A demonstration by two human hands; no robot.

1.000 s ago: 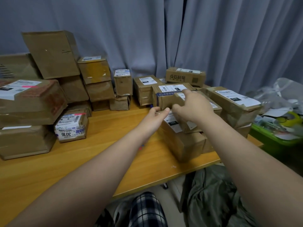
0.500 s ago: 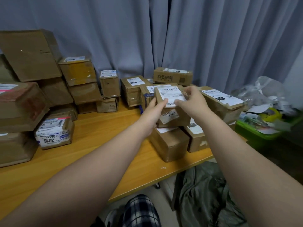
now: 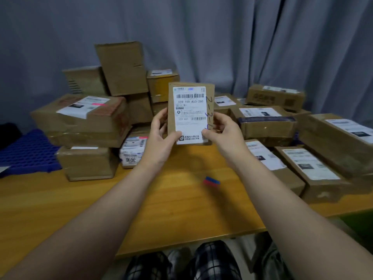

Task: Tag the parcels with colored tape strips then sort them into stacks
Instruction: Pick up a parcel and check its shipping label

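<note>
L hand [image 3: 161, 136] + R hand [image 3: 224, 130] grip parcel [image 3: 190, 116], now lifted upright off stack, label facing cam.

Wooden surface [image 3: 161, 209], orange-brown. Left: cardboard parcel stack [image 3: 88, 162], small parcel marked 3016 [image 3: 132, 152] beside it. Right: row of labelled parcels [image 3: 310, 172] near edge. Centre: small red-blue piece [image 3: 211, 181], alone. Far left: blue perforated panel [image 3: 28, 150]

Small brown cardboard parcel with white shipping label [image 3: 190, 115]: a second ago resting among the group of brown parcels at the right [image 3: 266, 126]; now lifted clear, upright, label toward the camera, above mid-counter [image 3: 181, 199]. Left hand [image 3: 161, 136] and right hand [image 3: 224, 132], previously reaching out over that group, have drawn back and grip the parcel's lower edges.
</note>
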